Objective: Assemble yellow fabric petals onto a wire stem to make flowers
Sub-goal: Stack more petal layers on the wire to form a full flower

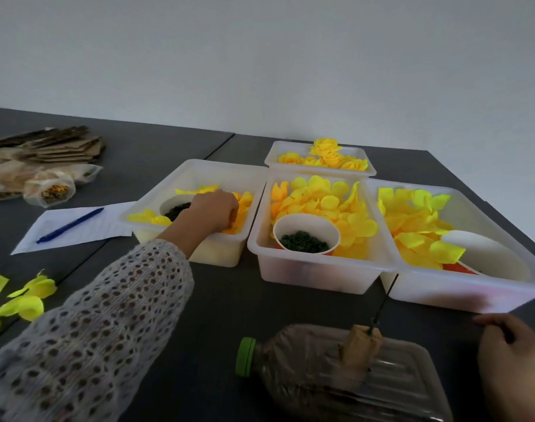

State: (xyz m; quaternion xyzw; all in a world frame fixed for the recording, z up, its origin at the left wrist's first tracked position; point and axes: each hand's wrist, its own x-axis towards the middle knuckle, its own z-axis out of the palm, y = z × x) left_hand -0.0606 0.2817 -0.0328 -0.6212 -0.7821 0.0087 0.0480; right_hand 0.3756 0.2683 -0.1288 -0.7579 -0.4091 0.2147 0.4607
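A: Where is the left hand [213,210]?
B: At nine o'clock of the middle bin [313,269], reaching into the left bin [199,170]. Its fingers curl down into the yellow petals [242,208] there, but they are hidden, so I cannot tell whether they pinch one.

A: And the right hand [514,357]?
B: At the five o'clock corner, fingers curled round a thin dark stem [508,338], only partly seen.

A: The wire?
B: A dark wire [385,300] stands tilted in a tan block [359,344] on a lying bottle [336,370] with a green cap [245,356], at six o'clock.

A: More petals?
B: The middle bin holds petals and a cup [306,226] of dark green bits; the right bin [461,287], at three o'clock, holds petals too. The far bin [321,169], at twelve o'clock, holds flowers [325,150]. Loose petals [22,300] lie on the tabletop [223,300] at eight o'clock, a pen [69,225] on paper [77,236] at ten.
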